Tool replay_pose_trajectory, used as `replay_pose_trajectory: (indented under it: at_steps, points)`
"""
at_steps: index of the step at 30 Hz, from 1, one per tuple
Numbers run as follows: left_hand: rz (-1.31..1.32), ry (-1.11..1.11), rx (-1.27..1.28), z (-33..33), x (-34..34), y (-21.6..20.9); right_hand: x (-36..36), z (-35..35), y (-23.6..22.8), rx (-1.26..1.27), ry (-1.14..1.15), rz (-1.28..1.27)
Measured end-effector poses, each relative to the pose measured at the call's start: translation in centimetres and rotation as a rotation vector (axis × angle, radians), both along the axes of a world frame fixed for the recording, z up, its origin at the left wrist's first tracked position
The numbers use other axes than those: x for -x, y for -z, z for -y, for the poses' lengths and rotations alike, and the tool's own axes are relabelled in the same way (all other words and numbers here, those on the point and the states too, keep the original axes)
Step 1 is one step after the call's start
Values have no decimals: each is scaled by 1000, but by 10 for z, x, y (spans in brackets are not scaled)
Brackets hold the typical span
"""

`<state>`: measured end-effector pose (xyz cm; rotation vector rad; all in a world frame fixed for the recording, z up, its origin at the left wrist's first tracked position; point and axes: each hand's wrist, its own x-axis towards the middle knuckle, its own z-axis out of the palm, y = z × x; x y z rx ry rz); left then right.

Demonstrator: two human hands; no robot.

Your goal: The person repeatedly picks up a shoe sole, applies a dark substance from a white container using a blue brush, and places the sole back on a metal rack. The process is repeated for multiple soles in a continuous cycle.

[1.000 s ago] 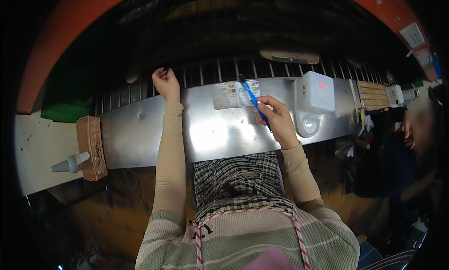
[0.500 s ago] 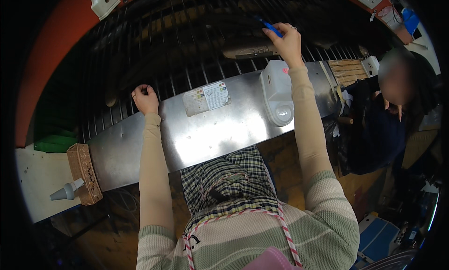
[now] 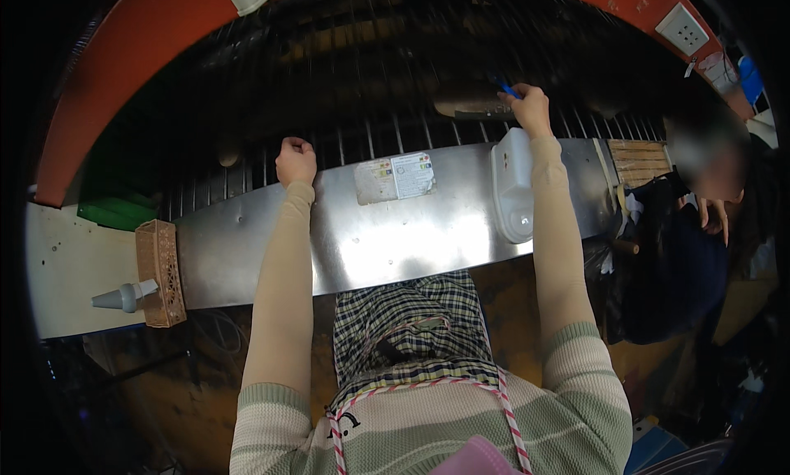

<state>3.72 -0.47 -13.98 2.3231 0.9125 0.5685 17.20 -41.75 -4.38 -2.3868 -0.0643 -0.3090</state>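
Note:
My right hand pinches a slim blue-handled tool, whose dark tip I cannot make out. Just below the tool's tip, a long flat dark piece with a rounded pale end lies across metal rods. My left hand is closed over the rods at the near metal edge, fingers curled; what it holds, if anything, is hidden. Left of it shows the rounded end of another dark piece. Beneath my right wrist stands a whitish plastic container with a round lid.
A steel ledge carrying a worn label runs before me. At its left hang a woven basket and grey nozzle-like object. To the right are a slatted wooden piece and another person. An orange-red frame surrounds the dark rods.
The view has shifted, so the ledge appears farther right. My right hand has lowered the blue tool closer to the dark piece. My left hand has moved slightly outward over the rods.

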Motion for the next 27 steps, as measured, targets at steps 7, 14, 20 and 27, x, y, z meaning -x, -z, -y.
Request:
replay_pose_trajectory:
  at_steps: [7,14,20,27]
  points:
    - [-24,3,1,2,0,-5,-5,2,9,63,-3,-71]
    - [-16,25,-5,2,1,-3,-5,3,10,31,-14,-97]
    - [9,37,-24,1,0,0,-5,5,14,19,-37,-47]
    - [26,52,-25,0,1,1,-3,2,20,101,-34,24]
